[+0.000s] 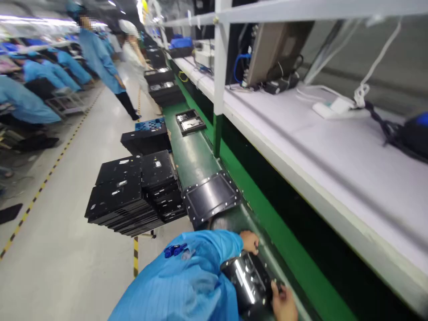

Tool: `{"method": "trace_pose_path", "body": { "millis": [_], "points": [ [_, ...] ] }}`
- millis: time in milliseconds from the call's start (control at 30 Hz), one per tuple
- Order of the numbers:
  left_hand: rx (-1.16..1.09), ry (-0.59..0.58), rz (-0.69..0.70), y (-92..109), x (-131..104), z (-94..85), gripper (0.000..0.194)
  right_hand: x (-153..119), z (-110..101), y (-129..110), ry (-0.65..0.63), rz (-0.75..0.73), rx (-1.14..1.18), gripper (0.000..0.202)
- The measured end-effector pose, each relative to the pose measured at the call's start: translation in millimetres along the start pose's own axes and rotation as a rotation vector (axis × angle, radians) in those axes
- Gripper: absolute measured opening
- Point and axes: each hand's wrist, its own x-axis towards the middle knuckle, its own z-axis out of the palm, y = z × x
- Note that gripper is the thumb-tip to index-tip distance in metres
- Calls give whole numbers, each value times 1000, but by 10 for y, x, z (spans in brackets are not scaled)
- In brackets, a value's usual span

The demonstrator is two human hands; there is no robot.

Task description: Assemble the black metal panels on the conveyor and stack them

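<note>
A glossy black panel (245,281) lies tilted on the green bench near the bottom of the head view, with bright reflections on its surface. My left hand (250,242), coming out of a blue sleeve, has its fingers curled at the panel's upper edge. At the right-hand edge, the bent fingers of my right hand (284,302) grip a corner. Small details under the fingertips are hard to make out. Beyond my left hand, a flat black framed panel (212,196) with light dots along its border rests on the bench.
Stacks of black trays (117,191) stand left of the bench (195,154). Farther along it lies an open black tray (190,121). A white shelf (301,142) with equipment and cables runs along the right, with a post (219,67). Two people stand in the aisle.
</note>
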Motion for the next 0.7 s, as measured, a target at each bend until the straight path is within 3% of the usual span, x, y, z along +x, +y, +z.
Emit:
{"method": "trace_pose_path", "body": {
  "millis": [100,200,267,333,400,500,633,700],
  "points": [
    [86,136,126,164,-413,-67,27,-476,-20,135,83,203,-50,80],
    [95,449,288,88,-1003,-324,34,-801,61,203,187,290,24,79],
    [146,668,201,-127,-1400,-640,46,-1008,135,279,206,332,138,74],
    [253,775,-24,-421,-1706,-976,77,-1201,225,351,161,349,292,67],
    [360,719,-213,-718,-1883,-1219,103,-1345,329,363,98,337,463,64],
    [489,580,-263,-997,-1985,-1319,104,-1456,485,194,62,306,676,64],
    [498,556,-187,-920,-2279,-1301,79,-1563,597,-275,-22,203,753,63],
    [385,584,-149,-779,-2567,-1432,69,-1637,602,-537,-108,130,772,62]
  ]
}}
